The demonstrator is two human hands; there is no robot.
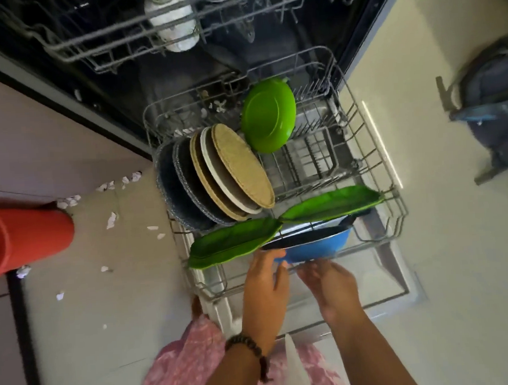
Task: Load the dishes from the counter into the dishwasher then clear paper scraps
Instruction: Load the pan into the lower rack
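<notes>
where plates fill the rack (371, 143), blue pan (315, 245)

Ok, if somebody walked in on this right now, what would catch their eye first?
Probably the bright round green plate standing at the back of the pulled-out grey wire lower rack, and the two green leaf-shaped dishes lying near its front. Next, the left hand and right hand at the blue pan on the rack's front edge. White paper scraps dot the floor beside a red bucket on the left.
</notes>
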